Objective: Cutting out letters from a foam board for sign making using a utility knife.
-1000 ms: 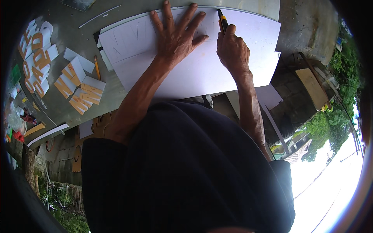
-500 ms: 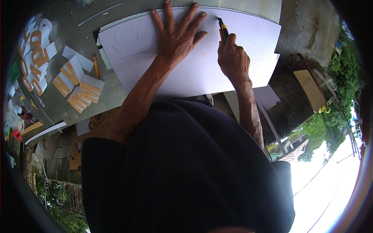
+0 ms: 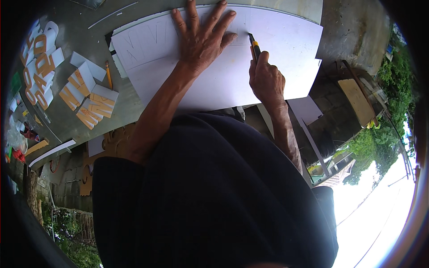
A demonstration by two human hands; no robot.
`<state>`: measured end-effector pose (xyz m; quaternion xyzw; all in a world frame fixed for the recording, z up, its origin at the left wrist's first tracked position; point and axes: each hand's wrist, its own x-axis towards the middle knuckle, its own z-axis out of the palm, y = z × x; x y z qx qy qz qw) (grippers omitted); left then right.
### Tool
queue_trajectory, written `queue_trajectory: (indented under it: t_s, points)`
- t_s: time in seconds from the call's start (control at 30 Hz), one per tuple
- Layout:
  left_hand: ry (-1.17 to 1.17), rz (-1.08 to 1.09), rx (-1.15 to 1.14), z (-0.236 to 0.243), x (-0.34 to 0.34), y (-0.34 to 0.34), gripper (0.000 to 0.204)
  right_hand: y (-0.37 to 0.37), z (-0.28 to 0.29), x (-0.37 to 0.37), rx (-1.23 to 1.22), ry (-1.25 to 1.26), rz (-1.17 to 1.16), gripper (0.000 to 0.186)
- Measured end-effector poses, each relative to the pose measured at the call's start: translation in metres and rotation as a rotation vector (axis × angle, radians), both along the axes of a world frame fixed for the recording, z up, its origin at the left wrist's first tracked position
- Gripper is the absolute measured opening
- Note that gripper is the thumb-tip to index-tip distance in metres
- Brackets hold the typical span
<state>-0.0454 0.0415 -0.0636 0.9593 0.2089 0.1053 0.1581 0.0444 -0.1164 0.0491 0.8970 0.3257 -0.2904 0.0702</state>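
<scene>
A white board [image 3: 152, 85] with thin pencil marks lies on the grey table. My left hand [image 3: 201, 47] is spread flat on its upper part, fingertips reaching the far edge, holding nothing. To the right of it, my right hand [image 3: 267, 76] grips a black-and-yellow utility knife [image 3: 255, 46], whose blade tip touches the board beside a drawn line near the upper middle. Other white layers show under the board at its edges.
At left, the grey table [image 3: 111, 22] carries cut letter shapes [image 3: 42, 64], smaller cut pieces [image 3: 87, 100], a yellow pencil [image 3: 108, 74], thin offcuts and a plastic bag [image 3: 18, 136]. A wooden panel [image 3: 355, 100] stands at right; foliage [image 3: 389, 80] shows beyond.
My right hand and the knife tip have moved down from the board's far edge toward my body. My left hand has stayed spread on the board.
</scene>
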Motion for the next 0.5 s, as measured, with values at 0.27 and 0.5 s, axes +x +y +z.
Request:
queue_trajectory:
  t_s: [0.27,0.5]
  points:
    - [-0.017,-0.01,-0.015,-0.001,0.0,0.002,0.054,-0.009,0.008,-0.012,-0.047,0.018,-0.019,0.022]
    - [0.004,-0.009,-0.018,-0.002,-0.001,0.001,0.055,-0.009,0.01,-0.013,-0.074,0.052,-0.039,0.023]
